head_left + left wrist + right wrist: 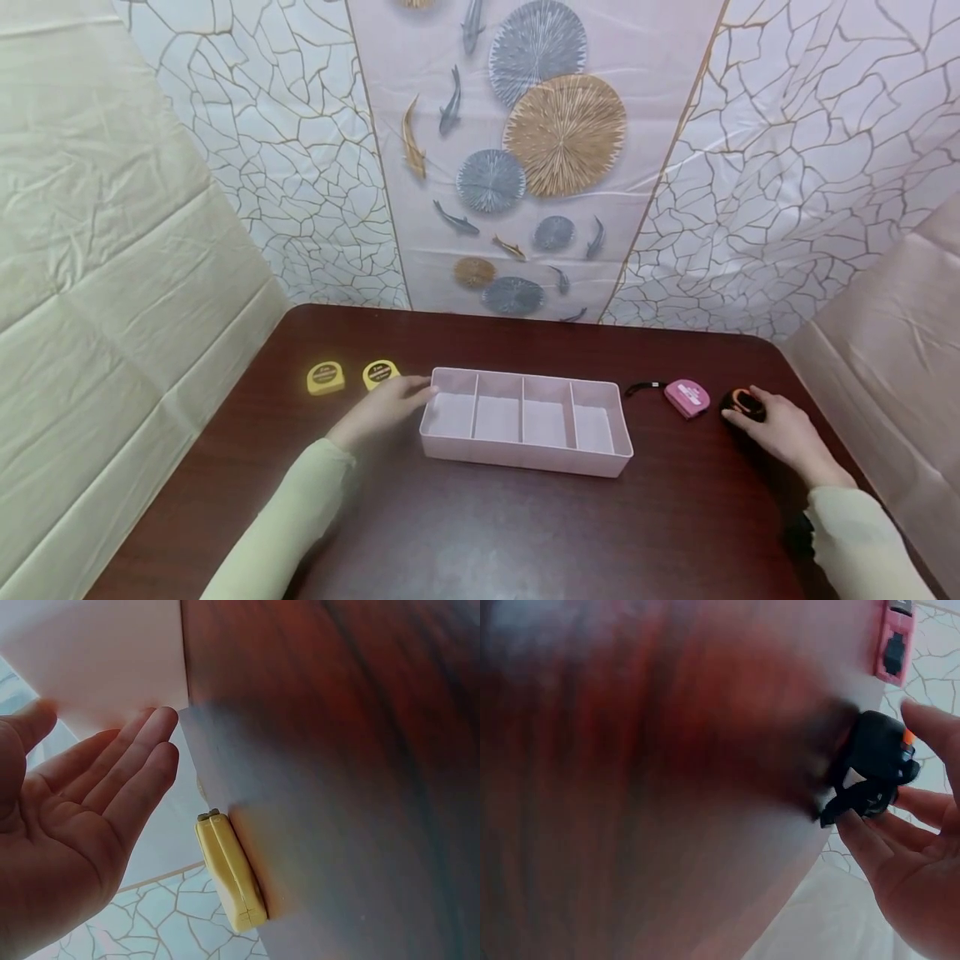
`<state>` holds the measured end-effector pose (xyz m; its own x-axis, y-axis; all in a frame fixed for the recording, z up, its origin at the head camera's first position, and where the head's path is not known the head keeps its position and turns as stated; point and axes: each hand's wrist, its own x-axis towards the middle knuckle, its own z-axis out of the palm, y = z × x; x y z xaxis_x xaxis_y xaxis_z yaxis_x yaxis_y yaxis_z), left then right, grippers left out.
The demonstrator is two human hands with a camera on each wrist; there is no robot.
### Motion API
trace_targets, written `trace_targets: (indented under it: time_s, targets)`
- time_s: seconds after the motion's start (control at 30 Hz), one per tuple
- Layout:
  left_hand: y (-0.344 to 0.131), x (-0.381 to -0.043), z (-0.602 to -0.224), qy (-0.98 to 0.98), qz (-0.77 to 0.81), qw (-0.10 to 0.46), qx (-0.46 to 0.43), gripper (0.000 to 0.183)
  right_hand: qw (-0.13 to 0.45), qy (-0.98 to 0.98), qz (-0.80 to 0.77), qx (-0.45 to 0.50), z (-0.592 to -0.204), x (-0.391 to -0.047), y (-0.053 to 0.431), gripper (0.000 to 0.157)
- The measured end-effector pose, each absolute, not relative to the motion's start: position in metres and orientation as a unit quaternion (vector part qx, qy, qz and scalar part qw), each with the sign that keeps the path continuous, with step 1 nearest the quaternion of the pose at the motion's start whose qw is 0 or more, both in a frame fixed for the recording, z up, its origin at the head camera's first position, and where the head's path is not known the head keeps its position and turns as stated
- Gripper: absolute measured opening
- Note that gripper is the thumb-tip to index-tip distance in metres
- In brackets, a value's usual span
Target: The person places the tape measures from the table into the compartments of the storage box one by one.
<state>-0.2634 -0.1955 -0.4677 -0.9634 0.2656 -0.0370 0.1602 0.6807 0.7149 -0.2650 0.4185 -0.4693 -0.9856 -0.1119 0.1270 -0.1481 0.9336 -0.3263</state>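
Note:
My right hand [787, 433] grips a black tape measure with orange trim [744, 405] at the table's right side. In the right wrist view, thumb and fingers lie on either side of its black case [877, 746], with a black strap below. My left hand [382, 410] touches the left end of a pale pink box [525, 457] with compartments in a row. Its fingers look nearly straight against the box in the left wrist view. Just behind that hand is a yellow tape measure [380, 372], partly hidden.
Another yellow tape measure [325, 377] lies farther left. A pink tape measure [686, 397] with a black wrist strap lies between the box and my right hand. The dark red-brown table [487, 533] is bordered by patterned cloth at the back and plain cloth at both sides.

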Motion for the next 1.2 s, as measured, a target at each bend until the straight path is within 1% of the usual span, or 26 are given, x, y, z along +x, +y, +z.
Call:
trace_targets:
  time_s: [0.1, 0.33, 0.57, 0.7, 1.2]
  targets:
    - [-0.1944, -0.2627, -0.4678, 0.914, 0.381, 0.066, 0.119, 0.052, 0.036, -0.984, 0.167, 0.058, -0.4702, -0.2666, 0.4210, 0.080]
    - [-0.1917, -0.2618, -0.4638, 0.916, 0.377, 0.065, 0.124, 0.049, 0.012, -0.985, 0.169, 0.037, -0.4672, -0.2683, 0.4231, 0.083]
    - [-0.1937, -0.2633, -0.4630, 0.916, 0.375, 0.063, 0.127, 0.050, 0.013, -0.983, 0.180, 0.037, -0.4653, -0.2676, 0.4203, 0.077]
    - [-0.1940, -0.2631, -0.4637, 0.917, 0.374, 0.070, 0.118, 0.051, 0.009, -0.983, 0.179, 0.036, -0.4668, -0.2694, 0.4233, 0.079]
    - [-0.1943, -0.2644, -0.4678, 0.916, 0.377, 0.064, 0.122, 0.050, 0.013, -0.981, 0.190, 0.022, -0.4689, -0.2652, 0.4235, 0.082]
